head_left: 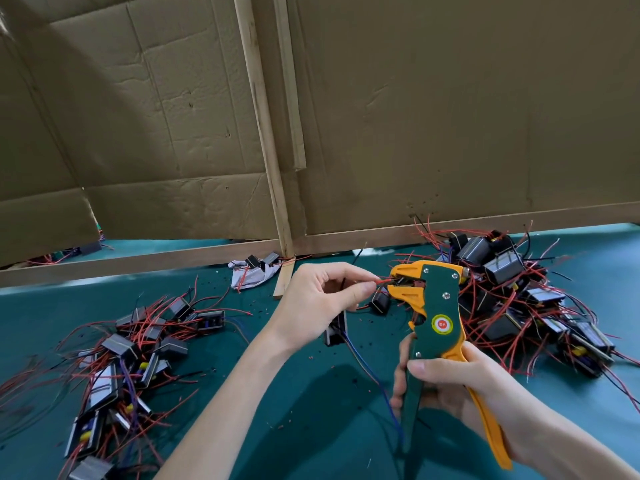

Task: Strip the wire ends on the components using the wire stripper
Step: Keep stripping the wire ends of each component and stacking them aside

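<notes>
Right hand (460, 386) grip is clamped round both handles of the wire stripper (436, 306), fingers curled over the green handle and palm against the orange one. The tool is held upright at centre right, its head pointing to 9 o'clock. Left hand (322, 299) grip: thumb and forefinger pinched together on a red wire (382, 281), whose end enters the stripper's head. Whether the head has bitten on the wire cannot be told.

A black component (336, 329) shows just below the left hand; whether it hangs or rests on the teal surface (294, 410) cannot be told. A blue lead (374, 379) runs from it toward 5 o'clock.

One pile of components (519, 296) with red leads lies at 3 o'clock, behind the stripper. A second pile (131, 351) lies at 8 o'clock. Insulation bits (310, 357) are scattered on the surface between the piles.

A cardboard wall (450, 116) with a wooden strip (263, 116) stands along the far edge at 12 o'clock. Crumpled paper (249, 275) lies near the strip's foot.
</notes>
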The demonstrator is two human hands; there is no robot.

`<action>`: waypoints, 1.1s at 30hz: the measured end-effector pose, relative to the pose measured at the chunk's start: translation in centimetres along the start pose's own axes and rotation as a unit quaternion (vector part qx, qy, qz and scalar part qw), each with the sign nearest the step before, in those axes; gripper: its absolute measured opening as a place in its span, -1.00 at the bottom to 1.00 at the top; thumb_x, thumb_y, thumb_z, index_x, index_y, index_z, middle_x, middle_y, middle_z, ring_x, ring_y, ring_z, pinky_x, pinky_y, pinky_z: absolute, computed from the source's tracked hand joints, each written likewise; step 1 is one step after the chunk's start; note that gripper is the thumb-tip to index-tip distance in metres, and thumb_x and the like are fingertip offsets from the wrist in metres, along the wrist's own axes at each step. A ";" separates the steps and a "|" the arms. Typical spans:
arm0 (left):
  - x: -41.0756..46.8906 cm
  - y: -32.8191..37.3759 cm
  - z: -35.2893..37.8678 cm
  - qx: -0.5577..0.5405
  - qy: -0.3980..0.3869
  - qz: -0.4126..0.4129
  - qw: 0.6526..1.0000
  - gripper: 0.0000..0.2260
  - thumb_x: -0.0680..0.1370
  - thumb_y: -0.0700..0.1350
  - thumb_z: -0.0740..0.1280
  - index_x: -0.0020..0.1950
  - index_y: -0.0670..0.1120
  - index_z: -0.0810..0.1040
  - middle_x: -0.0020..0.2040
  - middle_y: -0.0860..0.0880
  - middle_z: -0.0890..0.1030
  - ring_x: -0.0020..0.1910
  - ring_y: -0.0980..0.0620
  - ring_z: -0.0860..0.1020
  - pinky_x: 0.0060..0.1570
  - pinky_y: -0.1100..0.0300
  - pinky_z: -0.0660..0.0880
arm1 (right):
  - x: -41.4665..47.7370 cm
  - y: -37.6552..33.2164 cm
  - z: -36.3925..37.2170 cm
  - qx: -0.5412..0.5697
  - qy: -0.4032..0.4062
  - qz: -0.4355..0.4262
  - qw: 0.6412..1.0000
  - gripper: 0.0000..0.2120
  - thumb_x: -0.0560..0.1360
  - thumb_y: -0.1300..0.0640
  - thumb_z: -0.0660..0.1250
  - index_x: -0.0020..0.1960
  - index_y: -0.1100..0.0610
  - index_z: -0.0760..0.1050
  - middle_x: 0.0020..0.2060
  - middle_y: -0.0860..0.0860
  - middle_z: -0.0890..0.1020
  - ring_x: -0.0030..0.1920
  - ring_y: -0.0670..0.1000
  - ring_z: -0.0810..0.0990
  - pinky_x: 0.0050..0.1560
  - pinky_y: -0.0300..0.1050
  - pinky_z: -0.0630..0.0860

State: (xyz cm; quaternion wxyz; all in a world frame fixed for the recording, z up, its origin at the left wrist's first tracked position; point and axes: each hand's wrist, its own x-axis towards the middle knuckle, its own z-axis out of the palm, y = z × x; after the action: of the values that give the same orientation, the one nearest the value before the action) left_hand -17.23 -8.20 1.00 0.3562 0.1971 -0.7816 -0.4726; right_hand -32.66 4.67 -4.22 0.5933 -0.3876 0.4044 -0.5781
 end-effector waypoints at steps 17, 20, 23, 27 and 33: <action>-0.1 0.6 -0.4 0.023 -0.047 -0.019 0.998 -0.91 0.50 -0.21 0.42 -0.16 -0.05 0.66 -0.27 0.01 0.64 -0.27 0.12 0.48 -0.21 0.34 0.40 | -0.5 0.0 -0.4 -0.050 -0.044 -0.001 0.998 -0.72 0.19 0.13 0.61 -0.25 0.22 0.58 -0.35 0.35 0.55 -0.34 0.29 0.58 -0.26 0.11 0.57; -0.2 0.7 -0.7 0.034 -0.049 -0.020 0.998 -0.95 0.49 -0.20 0.43 -0.13 -0.07 0.67 -0.19 -0.12 0.66 -0.21 0.03 0.50 -0.14 0.23 0.43 | -0.7 0.3 -0.3 -0.059 -0.003 0.019 0.998 -0.58 0.07 0.02 0.69 -0.28 0.21 0.56 -0.44 0.31 0.52 -0.46 0.22 0.54 -0.36 0.04 0.56; -0.2 0.4 -0.8 0.057 -0.052 -0.029 0.997 -0.96 0.47 -0.17 0.45 -0.13 -0.04 0.69 -0.17 -0.04 0.65 -0.19 -0.03 0.55 -0.08 0.17 0.50 | -0.8 0.9 0.1 -0.107 0.054 0.004 0.993 -0.60 0.12 -0.04 0.61 -0.40 0.18 0.47 -0.55 0.22 0.44 -0.58 0.12 0.43 -0.48 -0.11 0.46; -0.2 -0.2 -0.5 0.072 -0.050 -0.052 0.995 -0.97 0.48 -0.15 0.45 -0.13 -0.04 0.69 -0.09 -0.13 0.67 -0.06 -0.17 0.59 0.11 -0.06 0.49 | -0.7 0.9 -0.2 -0.086 0.023 0.012 0.996 -0.65 0.18 -0.01 0.57 -0.38 0.17 0.47 -0.51 0.21 0.44 -0.55 0.14 0.45 -0.45 -0.08 0.48; 0.6 -0.3 -1.8 0.129 0.054 -0.026 0.990 -0.96 0.49 -0.13 0.44 -0.15 -0.04 0.68 -0.21 -0.02 0.67 -0.26 0.13 0.50 -0.14 0.17 0.43 | 0.4 1.5 -1.2 0.069 -0.052 0.054 0.995 -0.57 0.10 0.18 0.67 -0.10 0.24 0.62 -0.22 0.31 0.58 -0.18 0.32 0.62 -0.09 0.18 0.59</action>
State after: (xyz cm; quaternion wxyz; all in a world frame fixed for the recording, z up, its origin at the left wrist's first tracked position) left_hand -16.33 -9.85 1.49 0.3572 0.2867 -0.8104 -0.3654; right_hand -33.25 4.32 -6.08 0.6693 -0.3527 0.3525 -0.5508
